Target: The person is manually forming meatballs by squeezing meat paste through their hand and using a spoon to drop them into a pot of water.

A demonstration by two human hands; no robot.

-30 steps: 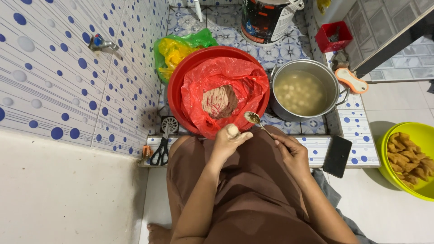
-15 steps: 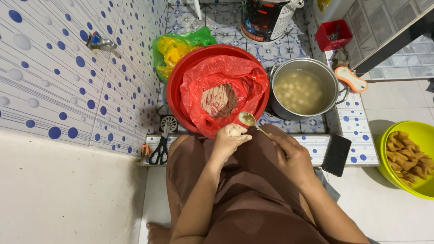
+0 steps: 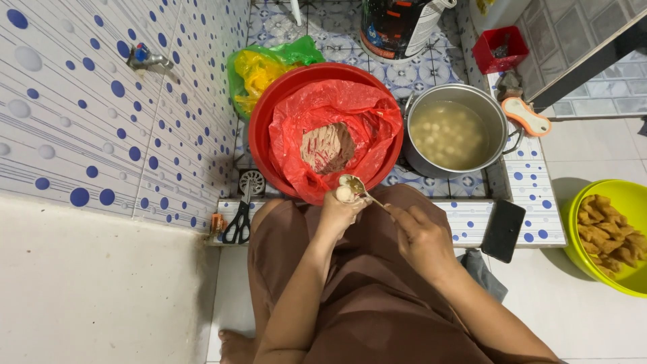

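My left hand (image 3: 339, 214) is curled shut over my lap, squeezing a small pale ball of paste (image 3: 344, 194) up out of the top of the fist. My right hand (image 3: 421, 236) pinches the thin handle of a metal spoon (image 3: 353, 184), whose bowl rests against that ball, just at the near rim of the round red plastic basin (image 3: 259, 131).

To do this well, I judge the spoon should slide under the ball close to the fist and cut it off cleanly, with steady squeeze pressure so it comes away round and smooth.

Inside the basin, a red plastic bag (image 3: 367, 121) lies opened around a brownish lump of ground paste (image 3: 326, 147). Just right of the basin stands a round steel pot (image 3: 495, 111) of cloudy water with pale balls floating in it. On the near edge of the blue-dotted tiled ledge (image 3: 465, 216), black-handled scissors (image 3: 240, 222) lie at the left end and a flat black phone (image 3: 504, 230) at the right. A yellow-green bowl of fried strips (image 3: 579, 209) sits on the floor by the right edge. Beyond the basin, a yellow and green plastic bag (image 3: 259, 71) lies crumpled.
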